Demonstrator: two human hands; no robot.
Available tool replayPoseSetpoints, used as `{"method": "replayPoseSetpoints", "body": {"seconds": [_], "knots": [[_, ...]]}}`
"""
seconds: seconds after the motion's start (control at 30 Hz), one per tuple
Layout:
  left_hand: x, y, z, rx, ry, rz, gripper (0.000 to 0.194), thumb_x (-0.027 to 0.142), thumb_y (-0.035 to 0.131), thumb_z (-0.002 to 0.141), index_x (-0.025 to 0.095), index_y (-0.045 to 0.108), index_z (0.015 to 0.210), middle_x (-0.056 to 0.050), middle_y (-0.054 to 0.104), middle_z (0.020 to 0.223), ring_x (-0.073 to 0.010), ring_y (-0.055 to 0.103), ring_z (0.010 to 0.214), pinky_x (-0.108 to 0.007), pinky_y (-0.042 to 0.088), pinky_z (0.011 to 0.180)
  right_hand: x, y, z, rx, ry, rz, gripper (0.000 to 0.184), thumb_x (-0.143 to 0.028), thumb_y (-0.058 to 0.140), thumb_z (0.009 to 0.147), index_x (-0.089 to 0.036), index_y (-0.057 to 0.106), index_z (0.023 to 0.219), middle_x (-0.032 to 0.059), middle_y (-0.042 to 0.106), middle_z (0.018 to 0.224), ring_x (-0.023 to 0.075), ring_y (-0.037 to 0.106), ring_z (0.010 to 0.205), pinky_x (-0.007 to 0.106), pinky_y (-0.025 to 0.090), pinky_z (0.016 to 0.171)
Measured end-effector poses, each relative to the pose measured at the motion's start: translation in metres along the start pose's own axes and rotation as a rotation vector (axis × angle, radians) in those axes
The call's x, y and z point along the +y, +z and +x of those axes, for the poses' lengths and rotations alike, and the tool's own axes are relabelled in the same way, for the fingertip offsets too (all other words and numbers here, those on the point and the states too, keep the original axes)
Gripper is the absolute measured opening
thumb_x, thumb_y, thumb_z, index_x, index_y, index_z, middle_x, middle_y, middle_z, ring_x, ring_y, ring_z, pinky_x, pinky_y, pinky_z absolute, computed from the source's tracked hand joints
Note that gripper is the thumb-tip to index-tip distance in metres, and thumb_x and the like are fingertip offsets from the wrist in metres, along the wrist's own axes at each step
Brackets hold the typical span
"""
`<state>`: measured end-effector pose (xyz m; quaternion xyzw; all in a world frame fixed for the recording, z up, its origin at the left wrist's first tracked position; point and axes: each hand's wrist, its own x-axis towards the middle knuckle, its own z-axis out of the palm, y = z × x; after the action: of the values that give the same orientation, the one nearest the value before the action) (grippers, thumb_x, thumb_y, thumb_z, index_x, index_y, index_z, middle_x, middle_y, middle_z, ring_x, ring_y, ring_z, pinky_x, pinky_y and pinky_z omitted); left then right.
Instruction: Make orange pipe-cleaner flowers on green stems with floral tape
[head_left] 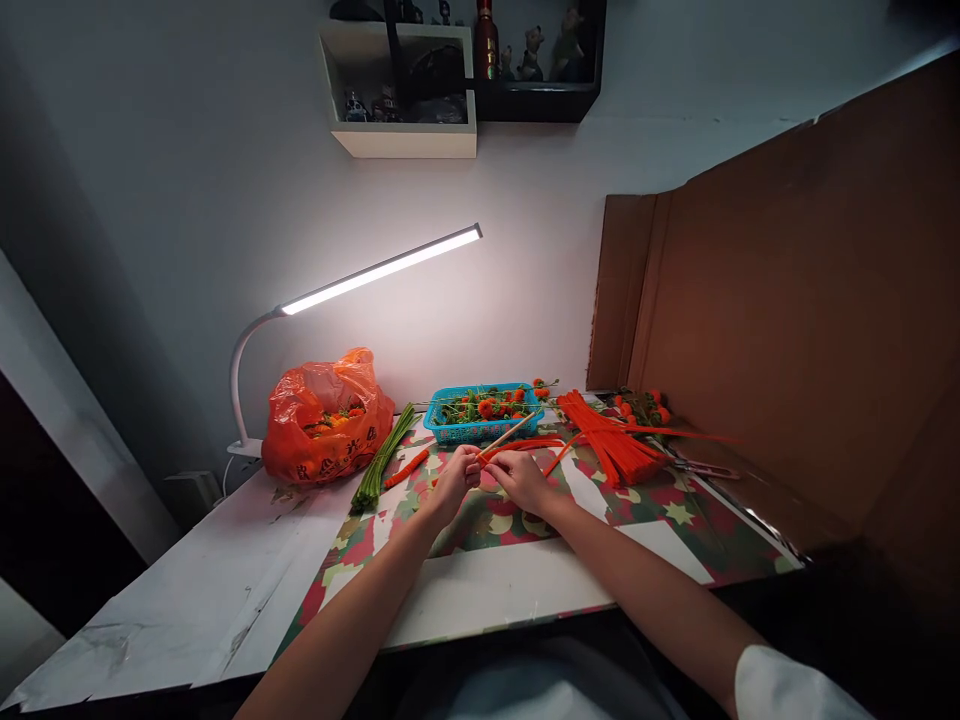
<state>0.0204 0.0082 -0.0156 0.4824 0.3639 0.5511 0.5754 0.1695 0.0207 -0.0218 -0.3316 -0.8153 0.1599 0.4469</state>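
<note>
My left hand and my right hand meet over the patterned paper on the desk. Both are closed around a thin wooden stick that points up and right, with an orange pipe cleaner at the same spot. The fingers of both hands pinch where stick and pipe cleaner cross. Just behind the hands stands a blue basket with orange and green pieces in it.
A bundle of orange pipe cleaners lies right of the basket. Green stems and an orange plastic bag lie to the left. A lit desk lamp arches overhead. Brown cardboard walls the right side.
</note>
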Motion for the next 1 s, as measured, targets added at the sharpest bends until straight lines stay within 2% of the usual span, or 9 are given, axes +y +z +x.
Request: {"method": "replayPoseSetpoints", "body": {"seconds": [0.3, 0.5, 0.77, 1.0], "knots": [[0.0022, 0.0034, -0.0045, -0.052, 0.019, 0.065, 0.026, 0.037, 0.061, 0.070, 0.018, 0.045, 0.077, 0.006, 0.044, 0.063, -0.0056, 0.036, 0.052, -0.020, 0.028, 0.051, -0.0010, 0.0001, -0.0016, -0.005, 0.061, 0.057, 0.027, -0.023, 0.047, 0.086, -0.017, 0.051, 0.059, -0.0024, 0.051, 0.053, 0.0093, 0.044, 0.050, 0.021, 0.028, 0.050], [0.0030, 0.0055, -0.0061, -0.069, 0.034, 0.094, 0.036, 0.048, 0.064, 0.069, 0.018, 0.043, 0.076, 0.007, 0.040, 0.061, -0.0057, 0.033, 0.050, -0.020, 0.025, 0.049, -0.0014, -0.0003, -0.0009, -0.007, 0.071, 0.074, 0.026, -0.022, 0.048, 0.084, -0.017, 0.051, 0.059, -0.0027, 0.051, 0.052, 0.0090, 0.043, 0.049, 0.021, 0.027, 0.049], [0.0018, 0.0038, -0.0056, -0.070, 0.034, 0.151, 0.040, 0.054, 0.061, 0.070, 0.019, 0.043, 0.077, 0.007, 0.039, 0.061, -0.0063, 0.033, 0.051, -0.021, 0.025, 0.050, -0.0019, -0.0007, -0.0008, -0.007, 0.050, 0.081, 0.027, -0.023, 0.048, 0.083, -0.016, 0.050, 0.057, -0.0031, 0.048, 0.051, 0.0084, 0.040, 0.048, 0.021, 0.025, 0.048], [0.0012, 0.0012, -0.0057, -0.099, 0.051, 0.171, 0.036, 0.052, 0.057, 0.075, 0.019, 0.043, 0.077, 0.007, 0.038, 0.061, -0.0065, 0.032, 0.051, -0.021, 0.026, 0.050, -0.0036, -0.0011, -0.0006, -0.029, 0.051, 0.106, 0.028, -0.028, 0.048, 0.084, -0.016, 0.052, 0.058, -0.0032, 0.046, 0.051, 0.0086, 0.036, 0.049, 0.022, 0.025, 0.049]]}}
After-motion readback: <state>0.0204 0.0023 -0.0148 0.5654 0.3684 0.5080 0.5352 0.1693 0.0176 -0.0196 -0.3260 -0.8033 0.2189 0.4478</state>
